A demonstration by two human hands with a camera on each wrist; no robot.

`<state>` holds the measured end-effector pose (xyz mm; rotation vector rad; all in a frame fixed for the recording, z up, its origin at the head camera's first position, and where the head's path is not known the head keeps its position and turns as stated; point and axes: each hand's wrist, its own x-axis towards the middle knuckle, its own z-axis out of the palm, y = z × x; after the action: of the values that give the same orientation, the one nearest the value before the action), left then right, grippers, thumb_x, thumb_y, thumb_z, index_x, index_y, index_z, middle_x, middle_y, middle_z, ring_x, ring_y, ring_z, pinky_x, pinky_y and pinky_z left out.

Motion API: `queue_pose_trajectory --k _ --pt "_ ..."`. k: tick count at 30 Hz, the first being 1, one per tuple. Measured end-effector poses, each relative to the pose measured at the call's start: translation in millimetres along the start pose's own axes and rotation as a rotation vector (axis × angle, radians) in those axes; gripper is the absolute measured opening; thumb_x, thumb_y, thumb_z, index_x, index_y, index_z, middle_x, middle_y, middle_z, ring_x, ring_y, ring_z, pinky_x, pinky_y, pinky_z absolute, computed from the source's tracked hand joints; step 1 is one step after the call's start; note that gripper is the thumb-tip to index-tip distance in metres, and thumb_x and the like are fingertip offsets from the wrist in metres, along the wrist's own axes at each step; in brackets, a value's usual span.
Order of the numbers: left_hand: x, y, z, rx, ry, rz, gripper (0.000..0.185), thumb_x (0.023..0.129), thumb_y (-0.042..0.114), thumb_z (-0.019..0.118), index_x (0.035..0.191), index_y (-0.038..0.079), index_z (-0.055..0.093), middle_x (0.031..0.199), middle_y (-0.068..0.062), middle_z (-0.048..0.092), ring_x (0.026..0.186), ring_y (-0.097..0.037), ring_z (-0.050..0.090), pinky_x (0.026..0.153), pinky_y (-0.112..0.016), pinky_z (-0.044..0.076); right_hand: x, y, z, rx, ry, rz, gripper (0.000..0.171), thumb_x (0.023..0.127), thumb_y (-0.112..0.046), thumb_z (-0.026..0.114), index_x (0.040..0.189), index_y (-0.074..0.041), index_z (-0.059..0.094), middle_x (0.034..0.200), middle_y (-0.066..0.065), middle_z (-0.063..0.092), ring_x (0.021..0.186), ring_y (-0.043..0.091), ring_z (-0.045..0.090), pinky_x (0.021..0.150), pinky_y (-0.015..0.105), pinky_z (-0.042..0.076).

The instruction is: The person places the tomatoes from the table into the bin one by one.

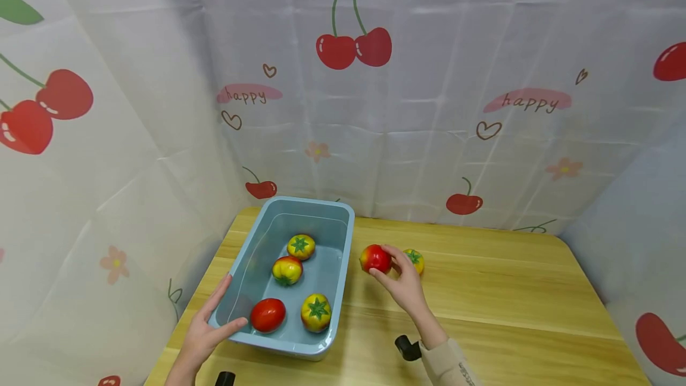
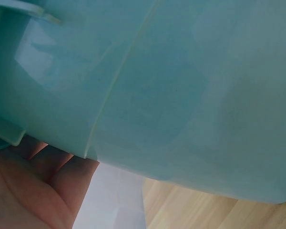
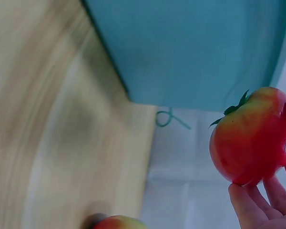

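Note:
A light blue plastic bin (image 1: 344, 237) stands on the left half of the wooden table (image 1: 509, 296). Several toy tomatoes lie inside it, among them a red one (image 1: 267, 314) and a yellow one (image 1: 316, 312) at the near end. My left hand (image 1: 211, 326) grips the bin's near left corner, thumb over the rim; in the left wrist view the bin wall (image 2: 181, 90) fills the frame above my fingers (image 2: 47, 176). My right hand (image 1: 399, 279) pinches a red tomato (image 1: 375, 258) (image 3: 252, 138) just right of the bin. A yellow tomato (image 1: 415, 260) lies behind that hand.
White cloth printed with cherries hangs behind and to both sides of the table. The table's right half is bare wood. Two dark wrist mounts (image 1: 407, 347) show near the front edge. Another tomato's edge (image 3: 117, 223) appears at the bottom of the right wrist view.

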<state>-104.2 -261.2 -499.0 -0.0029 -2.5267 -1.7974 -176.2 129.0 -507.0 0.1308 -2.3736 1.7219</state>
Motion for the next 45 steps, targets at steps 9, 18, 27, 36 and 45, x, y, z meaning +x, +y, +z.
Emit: queue_pose_trajectory --k 9,18,27,36,45 --pt "-0.1 1.0 -0.1 0.000 -0.005 -0.008 0.085 0.076 0.010 0.078 0.147 0.018 0.033 0.154 -0.009 0.021 0.138 -0.036 0.016 0.101 -0.068 0.019 -10.7 -61.0 -7.0 0.051 -0.020 -0.022 0.052 0.078 -0.003 0.075 0.125 0.004 0.054 0.131 0.020 0.049 0.119 0.036 0.046 0.098 0.047 0.041" --pt "-0.9 1.4 0.7 -0.008 -0.006 -0.010 0.085 0.076 0.010 0.077 0.147 0.018 0.033 0.154 -0.009 0.022 0.138 -0.037 0.017 0.101 -0.068 0.020 -16.4 -82.9 -5.8 0.098 -0.038 -0.031 0.052 0.078 -0.001 0.074 0.126 0.004 0.053 0.132 0.020 0.048 0.120 0.036 0.046 0.098 0.048 0.041" --pt "-0.8 1.2 0.0 -0.006 -0.007 -0.016 0.086 0.076 0.010 0.077 0.148 0.019 0.032 0.154 -0.007 0.021 0.138 -0.036 0.016 0.102 -0.068 0.019 -17.6 -80.9 2.0 0.153 -0.078 -0.052 0.052 0.078 -0.008 0.076 0.126 -0.005 0.056 0.133 0.012 0.049 0.121 0.030 0.047 0.099 0.043 0.041" --pt "-0.6 2.0 0.1 0.003 -0.010 -0.049 0.086 0.077 0.013 0.077 0.148 0.021 0.031 0.155 -0.005 0.021 0.139 -0.035 0.015 0.102 -0.068 0.019 -26.5 -107.9 6.8 0.184 -0.131 -0.062 0.050 0.080 -0.004 0.073 0.127 0.000 0.055 0.131 0.014 0.051 0.119 0.030 0.047 0.097 0.043 0.043" --pt "-0.6 1.6 -0.4 0.029 -0.008 -0.043 0.086 0.076 0.015 0.078 0.148 0.020 0.031 0.154 -0.005 0.022 0.139 -0.034 0.016 0.102 -0.067 0.019 -31.2 -111.8 15.4 0.215 -0.206 -0.074 0.050 0.080 -0.004 0.073 0.127 -0.001 0.055 0.131 0.011 0.051 0.119 0.028 0.048 0.096 0.039 0.045"
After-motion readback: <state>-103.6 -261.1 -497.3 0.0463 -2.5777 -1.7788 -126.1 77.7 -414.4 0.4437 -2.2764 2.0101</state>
